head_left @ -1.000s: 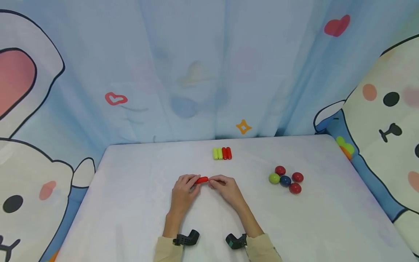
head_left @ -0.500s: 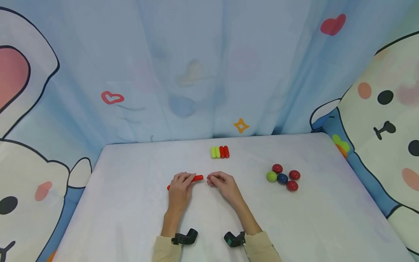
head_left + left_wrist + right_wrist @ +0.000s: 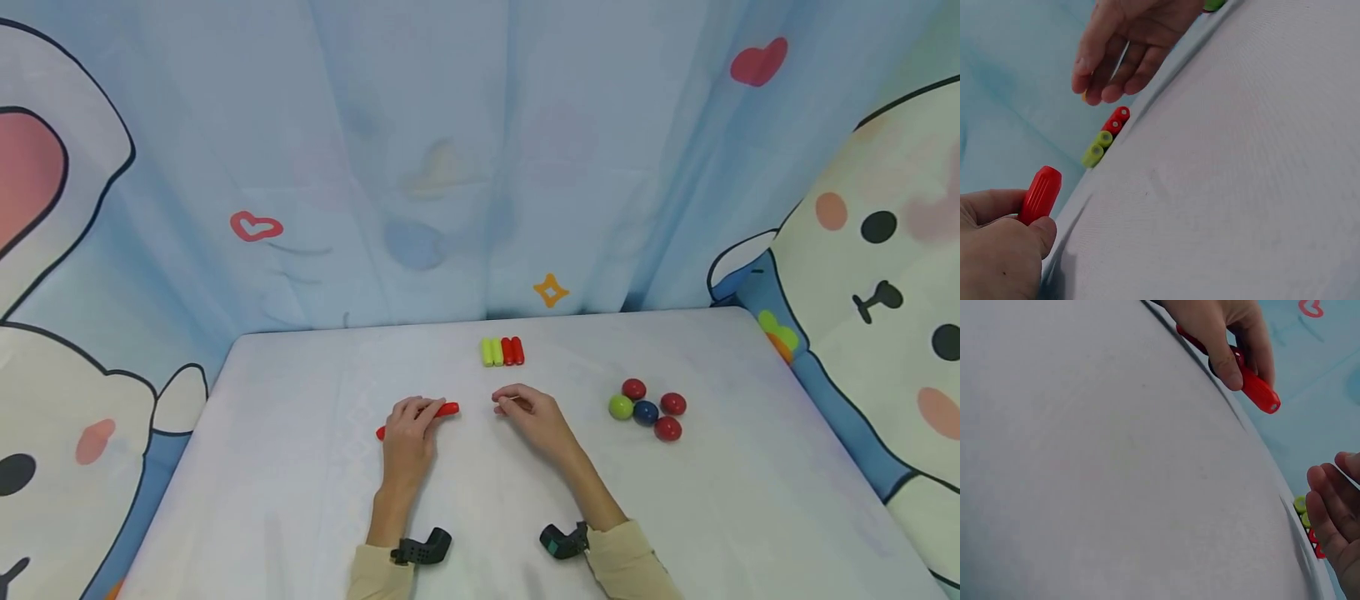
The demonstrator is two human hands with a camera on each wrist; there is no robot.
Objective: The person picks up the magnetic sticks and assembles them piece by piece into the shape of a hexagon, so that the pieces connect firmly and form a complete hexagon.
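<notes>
My left hand [image 3: 405, 437] grips a red rod with a ribbed, handle-like end [image 3: 1041, 195]. In the head view the rod sticks out on both sides of the fingers. A small hole or pale spot shows in its tip [image 3: 1273, 407] in the right wrist view, and the fingers hide its middle. To the right, apart from the rod, my right hand [image 3: 536, 421] is raised with its fingers loosely bent. I see nothing held in it. Behind the hands lie yellow-green [image 3: 492, 352] and red [image 3: 513, 351] battery-like cylinders, two of each, side by side.
At the right of the white-covered table [image 3: 315, 500] sits a cluster of shiny balls: several red [image 3: 672, 404], one green [image 3: 620, 407] and one dark blue [image 3: 646, 412]. A pale blue curtain [image 3: 450, 167] with printed animals hangs behind the table's far edge.
My right hand has left the rod's right end and moved away to the right. My left hand has shifted slightly left with the rod, whose left end has come into view.
</notes>
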